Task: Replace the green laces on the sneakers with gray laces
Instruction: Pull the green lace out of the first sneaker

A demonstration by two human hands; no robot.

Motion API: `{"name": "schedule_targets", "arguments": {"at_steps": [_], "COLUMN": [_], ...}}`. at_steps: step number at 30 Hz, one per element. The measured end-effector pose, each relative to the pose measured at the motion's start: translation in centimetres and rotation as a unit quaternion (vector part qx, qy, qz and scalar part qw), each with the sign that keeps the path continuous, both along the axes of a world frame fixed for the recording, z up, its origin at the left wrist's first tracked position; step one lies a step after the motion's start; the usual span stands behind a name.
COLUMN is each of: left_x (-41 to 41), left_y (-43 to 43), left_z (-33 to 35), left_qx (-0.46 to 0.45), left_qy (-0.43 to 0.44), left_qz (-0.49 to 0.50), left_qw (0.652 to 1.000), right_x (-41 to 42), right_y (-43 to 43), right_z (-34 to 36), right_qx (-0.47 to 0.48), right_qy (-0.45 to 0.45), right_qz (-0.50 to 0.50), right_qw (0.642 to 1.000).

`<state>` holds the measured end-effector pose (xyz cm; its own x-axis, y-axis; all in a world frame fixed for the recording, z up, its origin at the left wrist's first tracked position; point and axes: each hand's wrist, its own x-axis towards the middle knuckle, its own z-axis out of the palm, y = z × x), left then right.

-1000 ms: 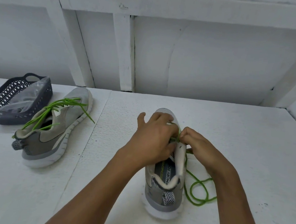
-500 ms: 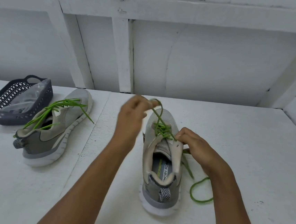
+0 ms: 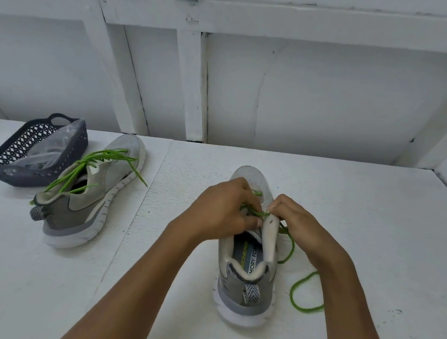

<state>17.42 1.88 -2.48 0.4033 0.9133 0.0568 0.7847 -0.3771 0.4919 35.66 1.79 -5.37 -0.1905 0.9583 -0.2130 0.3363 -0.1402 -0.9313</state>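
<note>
The left hand curls round the green lace over the near sneaker, hiding the eyelets. The right hand pinches it beside the flap. Its loose end loops right across the desk. Far left lie a second sneaker and a basket holding a plastic bag.

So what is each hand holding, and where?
Left hand pinches the green lace at the crossings; right hand pinches the near sneaker at its right eyelet edge.

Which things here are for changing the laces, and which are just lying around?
For the job: near sneaker, its green lace, left hand and right hand pinching it, other sneaker, green-laced.
Just lying about: dark basket, clear plastic bag inside it, contents unclear.
</note>
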Motion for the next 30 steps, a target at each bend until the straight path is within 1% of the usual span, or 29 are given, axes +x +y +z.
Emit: {"name": "schedule_targets", "arguments": {"at_steps": [1,3,6,8,9,11,12,13,14,16,18,20,22,23,25,28,29,30], "left_x": [0.2,0.3,-0.1,-0.5,-0.7,-1.2,-1.3,-1.2,-1.1,-0.5,0.1,0.6,1.0,1.1,1.2,1.2,1.2,1.3], "left_y": [-0.1,-0.2,-0.4,-0.6,-0.7,-1.0,-1.1,-1.1,-1.1,-1.2,-1.4,-1.5,-1.6,-1.6,-1.5,-1.2,-1.1,-1.1], "left_z": [-0.2,-0.5,-0.1,0.7,1.1,2.0,2.3,2.5,2.5,2.1,1.8,1.7,1.6,1.4,1.1,0.5,0.5,0.5], "left_qx": [0.005,-0.009,-0.055,-0.078,-0.090,-0.123,-0.128,-0.118,-0.103,-0.068,-0.046,-0.045,-0.019,0.000,0.025,0.027,0.021,0.008], "left_qy": [-0.019,-0.130,-0.292,-0.393,-0.449,-0.558,-0.579,-0.567,-0.526,-0.400,-0.264,-0.130,-0.021,0.010,0.024,0.006,-0.017,-0.059], "left_qz": [0.006,0.029,0.060,0.084,0.094,0.111,0.122,0.139,0.153,0.164,0.135,0.106,0.089,0.080,0.078,0.087,0.099,0.121], "left_qw": [1.000,0.991,0.953,0.913,0.884,0.813,0.796,0.804,0.831,0.899,0.954,0.985,0.996,0.997,0.996,0.996,0.995,0.991], "right_x": [0.0,0.0,-0.1,0.0,0.0,0.0,0.0,0.0,0.0,0.0,0.0,0.0,0.0,0.0,-0.1,-0.1,-0.1,-0.1], "right_y": [0.0,0.0,0.0,0.0,0.0,0.0,0.0,0.0,0.0,0.1,0.2,0.4,0.5,0.5,0.5,0.5,0.6,0.6], "right_z": [0.0,0.0,0.0,0.0,-0.1,0.0,-0.1,0.0,0.0,0.0,0.0,0.0,-0.1,-0.1,-0.2,-0.3,-0.3,-0.3], "right_qx": [-0.001,-0.004,-0.004,0.000,0.000,0.000,-0.001,-0.001,0.000,0.000,-0.006,-0.011,-0.008,-0.003,0.003,-0.005,-0.007,-0.008], "right_qy": [0.001,0.002,-0.002,-0.002,-0.003,-0.002,0.001,0.003,0.006,0.008,0.008,0.010,0.012,0.013,0.016,0.020,0.017,0.013], "right_qz": [0.001,0.001,-0.001,0.002,0.004,0.006,0.007,0.008,0.009,0.011,0.015,0.020,0.027,0.029,0.034,0.037,0.040,0.044], "right_qw": [1.000,1.000,1.000,1.000,1.000,1.000,1.000,1.000,1.000,1.000,1.000,1.000,1.000,0.999,0.999,0.999,0.999,0.999]}}
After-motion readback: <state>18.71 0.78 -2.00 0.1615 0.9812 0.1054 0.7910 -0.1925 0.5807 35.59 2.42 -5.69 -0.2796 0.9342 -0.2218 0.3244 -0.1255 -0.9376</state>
